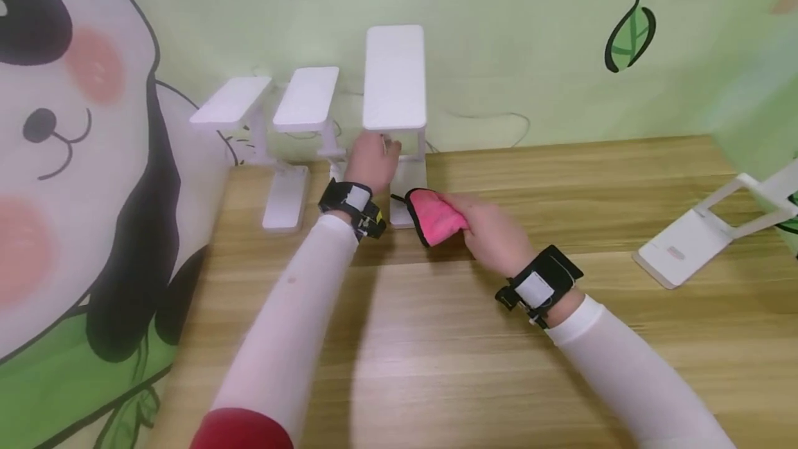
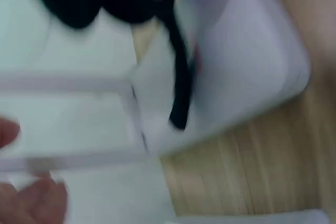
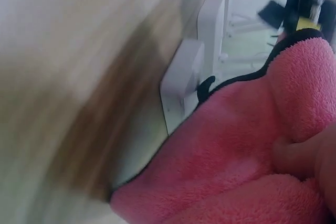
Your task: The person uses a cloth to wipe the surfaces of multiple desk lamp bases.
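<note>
The tallest white stand (image 1: 395, 78) has a flat top panel and an open upright frame, with its base (image 2: 247, 61) on the wooden table. Behind and below the panel, my left hand (image 1: 372, 161) holds the frame's side bar; its fingertips (image 2: 39, 203) lie at the bar in the left wrist view. My right hand (image 1: 499, 238) pinches a pink fluffy cloth (image 1: 436, 219) with black edging, just over the front of that base. In the right wrist view the cloth (image 3: 226, 140) hangs in folds from the fingers (image 3: 299, 156), its black loop beside the white base.
Two smaller white stands (image 1: 305, 99) (image 1: 233, 101) are at the left, near the wall. Another white stand (image 1: 682, 248) is at the right edge of the table (image 1: 530, 380). Thin cables (image 1: 492, 116) run along the green wall.
</note>
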Demonstrator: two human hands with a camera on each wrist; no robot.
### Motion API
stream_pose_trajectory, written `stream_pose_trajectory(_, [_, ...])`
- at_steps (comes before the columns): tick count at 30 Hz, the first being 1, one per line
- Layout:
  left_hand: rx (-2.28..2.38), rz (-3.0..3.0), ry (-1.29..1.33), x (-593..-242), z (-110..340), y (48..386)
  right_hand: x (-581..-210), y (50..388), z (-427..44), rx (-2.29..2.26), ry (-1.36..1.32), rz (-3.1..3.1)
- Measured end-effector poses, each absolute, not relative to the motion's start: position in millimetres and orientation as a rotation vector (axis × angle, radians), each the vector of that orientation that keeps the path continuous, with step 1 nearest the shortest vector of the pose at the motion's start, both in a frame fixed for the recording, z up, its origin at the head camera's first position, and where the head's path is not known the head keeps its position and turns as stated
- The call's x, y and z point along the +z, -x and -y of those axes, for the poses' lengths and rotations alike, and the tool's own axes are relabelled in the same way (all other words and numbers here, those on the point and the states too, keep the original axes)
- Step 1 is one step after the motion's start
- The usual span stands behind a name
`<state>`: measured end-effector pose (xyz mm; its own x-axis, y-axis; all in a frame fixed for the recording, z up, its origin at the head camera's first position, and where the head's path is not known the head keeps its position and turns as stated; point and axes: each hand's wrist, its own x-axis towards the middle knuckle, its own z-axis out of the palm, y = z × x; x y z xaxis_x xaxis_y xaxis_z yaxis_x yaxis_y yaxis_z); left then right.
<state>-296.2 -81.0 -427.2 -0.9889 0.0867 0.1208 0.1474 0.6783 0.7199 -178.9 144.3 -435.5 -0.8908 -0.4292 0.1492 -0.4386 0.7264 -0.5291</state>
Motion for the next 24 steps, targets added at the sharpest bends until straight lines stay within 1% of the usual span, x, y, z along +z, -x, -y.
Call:
stream_pose_trajectory(5, [-1.161, 2.680, 0.084, -420, 68, 260, -428, 194, -154, 0.773, -0.660, 2.930])
stream_pose_trajectory(7, [-1.092, 2.627, 0.181, -417, 61, 245, -423, 200, -157, 0.704, -0.635, 2.914])
stream_pose_trajectory(10, [-0.897, 2.602, 0.484, -411, 48, 230, -416, 211, -156, 0.591, -0.609, 2.862])
stream_pose_trajectory(12, [-0.748, 2.639, 0.672, -406, 39, 226, -411, 218, -151, 0.537, -0.594, 2.830])
stream_pose_trajectory(15, [-0.539, 2.765, 0.795, -400, 25, 224, -403, 223, -140, 0.436, -0.545, 2.810])
stream_pose_trajectory(19, [-0.381, 2.875, 0.749, -402, 16, 226, -397, 223, -125, 0.318, -0.498, 2.780])
stream_pose_trajectory(24, [-0.388, 2.895, 0.712, -401, 18, 229, -395, 221, -121, 0.339, -0.521, 2.751])
